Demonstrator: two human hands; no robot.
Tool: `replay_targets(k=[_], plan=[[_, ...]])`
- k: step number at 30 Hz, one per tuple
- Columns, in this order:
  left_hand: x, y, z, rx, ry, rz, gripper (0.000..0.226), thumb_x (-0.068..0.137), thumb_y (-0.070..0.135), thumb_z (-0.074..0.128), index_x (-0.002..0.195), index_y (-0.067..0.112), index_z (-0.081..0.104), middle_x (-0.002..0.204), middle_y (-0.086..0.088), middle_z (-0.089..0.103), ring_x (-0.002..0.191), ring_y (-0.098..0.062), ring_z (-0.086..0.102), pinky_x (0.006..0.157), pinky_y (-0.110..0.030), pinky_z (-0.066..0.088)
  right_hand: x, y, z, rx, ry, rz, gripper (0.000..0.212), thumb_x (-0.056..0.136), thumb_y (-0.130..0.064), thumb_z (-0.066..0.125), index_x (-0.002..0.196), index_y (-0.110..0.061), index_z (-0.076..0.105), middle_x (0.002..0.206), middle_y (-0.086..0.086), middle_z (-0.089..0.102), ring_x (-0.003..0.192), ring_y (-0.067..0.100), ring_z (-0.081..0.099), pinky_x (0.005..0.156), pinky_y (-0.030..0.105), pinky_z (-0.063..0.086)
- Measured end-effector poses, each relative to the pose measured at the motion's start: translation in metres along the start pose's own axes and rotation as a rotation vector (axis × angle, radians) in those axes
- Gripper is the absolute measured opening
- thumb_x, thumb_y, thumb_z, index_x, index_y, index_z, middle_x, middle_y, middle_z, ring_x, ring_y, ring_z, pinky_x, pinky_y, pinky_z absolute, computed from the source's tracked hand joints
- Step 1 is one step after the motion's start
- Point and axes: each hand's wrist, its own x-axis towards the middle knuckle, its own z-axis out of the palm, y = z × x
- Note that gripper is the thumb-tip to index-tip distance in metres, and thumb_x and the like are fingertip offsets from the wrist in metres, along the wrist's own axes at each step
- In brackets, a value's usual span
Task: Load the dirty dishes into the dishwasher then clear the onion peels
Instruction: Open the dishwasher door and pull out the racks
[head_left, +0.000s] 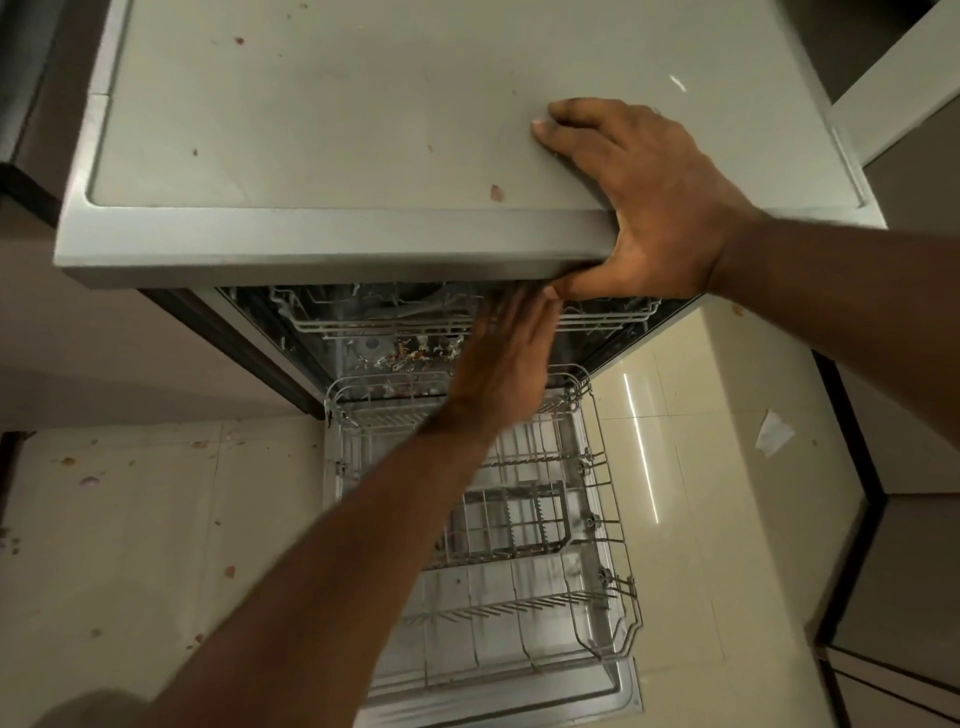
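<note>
The dishwasher (332, 156) stands open, its door dropped flat over the pale floor (156, 519) and the lower rack (545, 519) pulled all the way out onto the door. That rack is a bare wire frame with a small cutlery basket (514, 519) sitting in its middle. The upper rack (363, 319) stays inside under the machine's grey top.

The right hand (654, 208) rests on the front right edge of the top, fingers (566, 124) spread flat over the surface and the thumb hooked beneath the lip, gripping that edge. The left hand (506, 358) reaches into the opening just below it, fingers straight and open, holding nothing, tips close to the front of the upper rack.

Onion peels (410, 356) lie in a reddish and white scatter deep inside the tub, behind the left hand. More scraps dot the top of the machine and the floor to the left. A white scrap of paper (774, 431) lies on the floor to the right.
</note>
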Motion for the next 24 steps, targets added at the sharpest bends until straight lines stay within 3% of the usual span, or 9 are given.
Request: replay_targets(k=[3, 6, 12, 15, 18, 20, 24], plan=[[0.019, -0.038, -0.004, 0.204, -0.235, -0.251, 0.094, 0.078, 0.038, 0.078, 0.155, 0.009, 0.032, 0.157, -0.016, 0.04, 0.147, -0.037, 0.034, 0.122, -0.053, 0.027, 0.0, -0.001, -0.001, -0.004, -0.003, 0.006, 0.124, 0.063, -0.083, 0.068, 0.161, -0.017, 0.03, 0.163, 0.008, 0.032, 0.149, 0.028, 0.033, 0.122, 0.052, 0.027], [0.014, -0.055, -0.002, 0.228, -0.505, -0.368, 0.078, 0.084, 0.039, 0.079, 0.148, 0.011, 0.043, 0.137, -0.015, 0.061, 0.127, -0.035, 0.056, 0.109, -0.048, 0.041, -0.001, -0.002, -0.002, -0.007, -0.009, 0.008, 0.124, 0.063, -0.084, 0.067, 0.161, -0.017, 0.029, 0.163, 0.008, 0.032, 0.149, 0.027, 0.032, 0.123, 0.052, 0.026], [-0.006, -0.029, -0.01, 0.221, -0.536, -0.394, 0.039, 0.093, 0.027, 0.072, 0.128, 0.014, 0.06, 0.109, -0.009, 0.071, 0.097, -0.025, 0.067, 0.078, -0.039, 0.05, 0.0, -0.004, -0.003, 0.005, -0.034, 0.022, 0.126, 0.063, -0.085, 0.067, 0.162, -0.019, 0.026, 0.165, 0.006, 0.029, 0.151, 0.026, 0.03, 0.123, 0.054, 0.024], [-0.029, -0.004, -0.014, 0.224, -0.567, -0.356, 0.024, 0.095, 0.028, 0.072, 0.114, 0.015, 0.065, 0.09, -0.004, 0.063, 0.077, -0.018, 0.054, 0.068, -0.035, 0.041, -0.001, -0.004, -0.005, -0.004, -0.044, 0.025, 0.126, 0.063, -0.086, 0.066, 0.162, -0.019, 0.025, 0.165, 0.006, 0.028, 0.151, 0.026, 0.029, 0.124, 0.054, 0.023], [-0.049, 0.012, -0.02, 0.162, -0.657, -0.358, 0.015, 0.095, 0.024, 0.072, 0.107, 0.017, 0.066, 0.076, -0.001, 0.054, 0.068, -0.014, 0.048, 0.066, -0.033, 0.042, -0.002, -0.006, -0.005, -0.004, -0.045, 0.03, 0.126, 0.063, -0.086, 0.065, 0.162, -0.019, 0.025, 0.165, 0.007, 0.028, 0.151, 0.026, 0.028, 0.124, 0.054, 0.023], [-0.064, 0.024, -0.022, 0.108, -0.73, -0.375, 0.016, 0.092, 0.02, 0.075, 0.105, 0.016, 0.066, 0.078, -0.002, 0.056, 0.071, -0.015, 0.053, 0.069, -0.033, 0.048, -0.001, -0.007, -0.004, -0.003, -0.051, 0.033, 0.126, 0.063, -0.086, 0.066, 0.162, -0.02, 0.025, 0.165, 0.006, 0.028, 0.151, 0.026, 0.028, 0.124, 0.054, 0.023], [-0.105, 0.056, -0.025, 0.03, -0.84, -0.384, 0.032, 0.089, 0.016, 0.076, 0.118, 0.015, 0.063, 0.105, -0.004, 0.064, 0.089, -0.019, 0.058, 0.085, -0.039, 0.054, -0.003, -0.007, -0.006, -0.008, -0.051, 0.035, 0.126, 0.064, -0.085, 0.066, 0.163, -0.019, 0.024, 0.165, 0.007, 0.028, 0.151, 0.027, 0.028, 0.124, 0.054, 0.022]])
